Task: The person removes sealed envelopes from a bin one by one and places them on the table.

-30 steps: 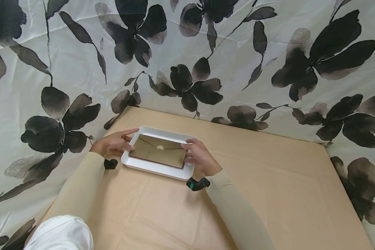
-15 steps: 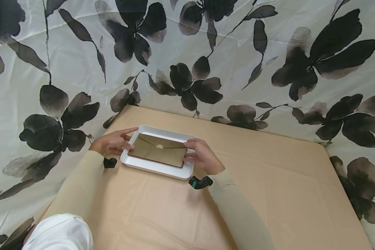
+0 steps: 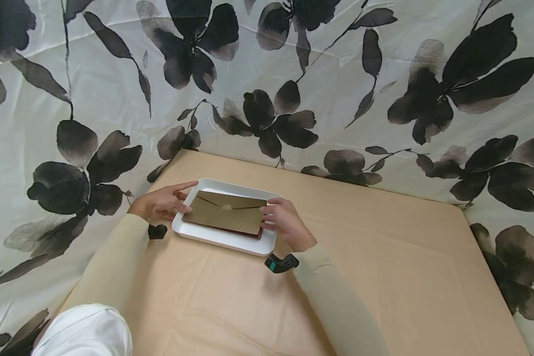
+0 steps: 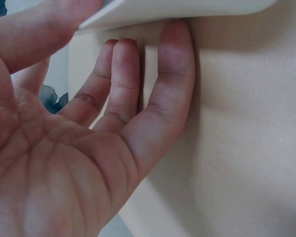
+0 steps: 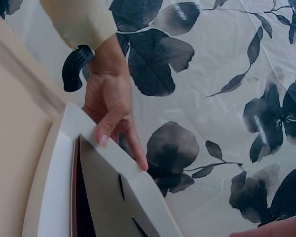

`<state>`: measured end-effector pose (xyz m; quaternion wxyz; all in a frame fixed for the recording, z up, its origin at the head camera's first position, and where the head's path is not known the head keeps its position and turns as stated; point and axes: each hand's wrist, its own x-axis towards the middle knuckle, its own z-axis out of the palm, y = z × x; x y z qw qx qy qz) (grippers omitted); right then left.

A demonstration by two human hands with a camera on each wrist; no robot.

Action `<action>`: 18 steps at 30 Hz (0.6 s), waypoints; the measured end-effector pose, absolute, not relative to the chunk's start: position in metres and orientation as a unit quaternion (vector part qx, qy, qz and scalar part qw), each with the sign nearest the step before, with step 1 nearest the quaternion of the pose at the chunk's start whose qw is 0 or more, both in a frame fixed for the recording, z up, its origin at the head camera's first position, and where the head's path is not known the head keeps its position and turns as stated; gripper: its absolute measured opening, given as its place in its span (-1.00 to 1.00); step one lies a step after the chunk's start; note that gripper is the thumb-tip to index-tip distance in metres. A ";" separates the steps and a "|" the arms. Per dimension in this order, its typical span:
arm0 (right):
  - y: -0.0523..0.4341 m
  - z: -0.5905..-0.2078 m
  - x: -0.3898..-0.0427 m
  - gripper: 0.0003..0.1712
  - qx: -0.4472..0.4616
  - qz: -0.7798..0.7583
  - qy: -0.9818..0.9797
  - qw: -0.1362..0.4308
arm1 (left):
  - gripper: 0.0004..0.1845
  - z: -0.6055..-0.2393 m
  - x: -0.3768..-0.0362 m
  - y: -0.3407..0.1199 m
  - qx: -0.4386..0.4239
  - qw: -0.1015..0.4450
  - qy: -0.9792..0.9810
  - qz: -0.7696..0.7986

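Note:
A white tray (image 3: 222,242) sits on the tan-covered table, holding a gold-brown envelope (image 3: 220,217) with a pale round seal on its flap. A dark reddish-brown edge (image 5: 76,197) shows beneath the envelope in the right wrist view. My left hand (image 3: 160,203) grips the tray's left end, thumb over the rim. In the left wrist view its other fingers (image 4: 175,74) reach under the tray's edge. With my right hand (image 3: 287,225) I pinch the envelope's right end, which is tipped up from what lies below it.
The tan cover (image 3: 382,277) stretches across the table to the right and front. A white curtain with dark flowers (image 3: 267,123) hangs along the back and sides. White fabric (image 3: 86,331) shows at lower left.
The envelope's right end has come up, and more of the reddish-brown edge shows under it. My right hand has shifted slightly left. The left hand and tray stay in place.

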<state>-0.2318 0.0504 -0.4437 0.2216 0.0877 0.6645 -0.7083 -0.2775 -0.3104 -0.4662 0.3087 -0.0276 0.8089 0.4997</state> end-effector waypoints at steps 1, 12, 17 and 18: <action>0.050 -0.445 -0.232 -0.33 0.084 -0.708 0.667 0.217 | 0.08 -0.466 -0.278 -0.310 -0.028 0.310 0.808 0.500; 0.038 -0.455 -0.233 -0.41 0.042 -0.666 0.726 0.168 | 0.08 -0.460 -0.277 -0.313 -0.029 0.302 0.810 0.502; 0.031 -0.465 -0.231 -0.45 0.051 -0.669 0.727 0.148 | 0.08 -0.463 -0.275 -0.310 -0.030 0.308 0.798 0.517; 0.029 -0.467 -0.230 -0.45 0.053 -0.670 0.726 0.142 | 0.08 -0.464 -0.275 -0.310 -0.030 0.309 0.795 0.520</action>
